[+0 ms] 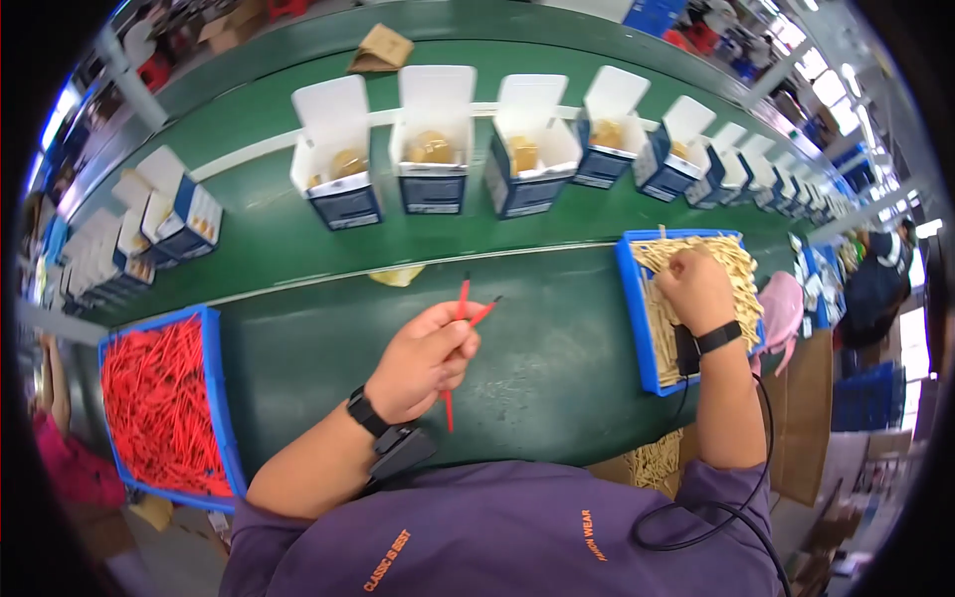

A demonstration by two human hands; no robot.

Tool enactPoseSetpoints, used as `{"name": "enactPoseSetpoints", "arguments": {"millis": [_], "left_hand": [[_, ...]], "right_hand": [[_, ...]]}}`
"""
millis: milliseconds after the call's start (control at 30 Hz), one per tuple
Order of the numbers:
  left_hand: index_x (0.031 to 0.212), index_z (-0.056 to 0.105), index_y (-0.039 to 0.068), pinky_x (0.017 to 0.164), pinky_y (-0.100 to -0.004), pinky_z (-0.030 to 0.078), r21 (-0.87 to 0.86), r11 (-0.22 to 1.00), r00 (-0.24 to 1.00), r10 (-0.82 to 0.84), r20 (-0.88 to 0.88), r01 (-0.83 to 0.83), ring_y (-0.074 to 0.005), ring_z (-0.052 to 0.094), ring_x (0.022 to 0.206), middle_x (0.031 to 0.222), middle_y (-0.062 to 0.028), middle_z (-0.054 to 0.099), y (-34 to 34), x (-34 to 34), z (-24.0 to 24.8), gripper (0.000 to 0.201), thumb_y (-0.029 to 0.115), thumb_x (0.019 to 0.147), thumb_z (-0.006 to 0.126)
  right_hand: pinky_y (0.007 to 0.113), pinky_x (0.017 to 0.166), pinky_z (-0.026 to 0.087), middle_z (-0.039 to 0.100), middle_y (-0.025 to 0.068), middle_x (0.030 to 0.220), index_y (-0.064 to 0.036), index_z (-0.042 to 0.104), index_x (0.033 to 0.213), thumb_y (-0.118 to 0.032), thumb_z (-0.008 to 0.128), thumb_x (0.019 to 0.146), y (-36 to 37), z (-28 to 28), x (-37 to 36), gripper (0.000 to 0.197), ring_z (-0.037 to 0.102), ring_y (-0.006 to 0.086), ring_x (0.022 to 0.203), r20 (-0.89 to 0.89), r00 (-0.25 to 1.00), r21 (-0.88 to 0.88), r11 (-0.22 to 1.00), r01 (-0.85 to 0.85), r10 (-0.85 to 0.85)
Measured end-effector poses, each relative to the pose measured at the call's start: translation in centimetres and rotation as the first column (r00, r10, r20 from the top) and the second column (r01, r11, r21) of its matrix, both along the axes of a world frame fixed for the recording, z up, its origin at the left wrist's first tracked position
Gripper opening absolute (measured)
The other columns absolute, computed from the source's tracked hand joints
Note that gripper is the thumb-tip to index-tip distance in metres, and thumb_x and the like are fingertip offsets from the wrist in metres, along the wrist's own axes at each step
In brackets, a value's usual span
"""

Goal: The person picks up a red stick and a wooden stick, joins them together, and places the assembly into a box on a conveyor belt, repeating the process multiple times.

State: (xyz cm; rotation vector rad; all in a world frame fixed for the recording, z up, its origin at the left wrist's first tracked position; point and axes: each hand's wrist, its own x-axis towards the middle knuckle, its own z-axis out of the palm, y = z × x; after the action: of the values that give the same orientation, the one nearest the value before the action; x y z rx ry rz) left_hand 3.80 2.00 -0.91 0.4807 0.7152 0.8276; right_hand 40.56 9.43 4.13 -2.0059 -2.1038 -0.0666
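In front of my chest, my left hand (423,363) is closed around thin red sticks (464,297) with dark tips. Two tips cross above the fingers, and a red end pokes out below the palm. Over on the right, my right hand (696,289) is inside a blue tray (637,323) heaped with beige sticks (731,261) that look like wood. Its fingers are curled together, and whatever is between them is hidden. At far left stands another blue tray (221,398), full of similar red sticks (164,408).
Open blue-and-white boxes (434,189) with tan contents line the green conveyor (259,224) across the bench (557,348). A brown packet (381,48) lies beyond them. A pink bag (781,308) and a cardboard box (804,418) are at right. A black cable (686,505) trails from my right wrist.
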Motion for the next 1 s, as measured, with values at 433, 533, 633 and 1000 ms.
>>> {"name": "enactPoseSetpoints", "arguments": {"millis": [433, 533, 633, 1000], "left_hand": [[0.129, 0.055, 0.007, 0.046, -0.0207, 0.027, 0.023, 0.999, 0.999, 0.038, 0.028, -0.039, -0.0029, 0.034, 0.051, 0.094, -0.004, 0.065, -3.1, -6.8, -0.8, 0.027, 0.02, 0.106, 0.048], [0.128, 0.055, 0.006, 0.047, -0.0202, 0.027, 0.04, 0.999, 1.0, 0.022, 0.003, -0.022, -0.0033, 0.034, 0.051, 0.096, -0.005, 0.066, -2.9, -6.6, -0.6, 0.027, 0.02, 0.106, 0.049], [0.126, 0.056, 0.006, 0.048, -0.0196, 0.029, 0.051, 0.995, 0.996, 0.083, -0.022, -0.082, -0.0037, 0.034, 0.051, 0.098, -0.006, 0.066, -2.0, -5.2, -0.5, 0.026, 0.02, 0.106, 0.048], [0.115, 0.059, 0.004, 0.051, -0.0183, 0.033, 0.425, 0.902, 0.868, 0.15, -0.473, 0.076, -0.001, 0.038, 0.055, 0.094, -0.0049, 0.07, 0.1, 0.2, -2.1, 0.018, 0.016, 0.104, 0.052]], "right_hand": [[0.041, 0.06, 0.048, 0.066, 0.0179, 0.081, 0.0002, 0.062, 0.094, -0.018, 0.056, 0.097, -2.4, -0.5, -5.2, 0.019, 0.062, 0.0324, 0.066, -0.063, 0.989, 0.159, 0.977, 0.14, -0.132], [0.035, 0.056, 0.046, 0.067, 0.012, 0.079, -0.001, 0.063, 0.092, -0.018, 0.056, 0.098, -3.6, 0.3, -6.0, 0.019, 0.06, 0.0233, 0.062, -0.273, 0.96, 0.133, 0.986, 0.103, -0.064], [0.025, 0.053, 0.04, 0.066, 0.0019, 0.079, -0.0035, 0.065, 0.091, -0.018, 0.058, 0.099, -5.0, 2.7, -9.4, 0.018, 0.055, 0.0078, 0.061, -0.776, 0.627, -0.117, 0.993, -0.035, -0.07], [0.025, 0.059, 0.046, 0.065, 0.0016, 0.074, 0.0017, 0.071, 0.092, -0.014, 0.07, 0.093, -3.4, -0.1, -15.3, 0.016, 0.057, 0.0071, 0.066, -0.68, 0.69, -0.321, 0.746, -0.584, 0.248]]}}
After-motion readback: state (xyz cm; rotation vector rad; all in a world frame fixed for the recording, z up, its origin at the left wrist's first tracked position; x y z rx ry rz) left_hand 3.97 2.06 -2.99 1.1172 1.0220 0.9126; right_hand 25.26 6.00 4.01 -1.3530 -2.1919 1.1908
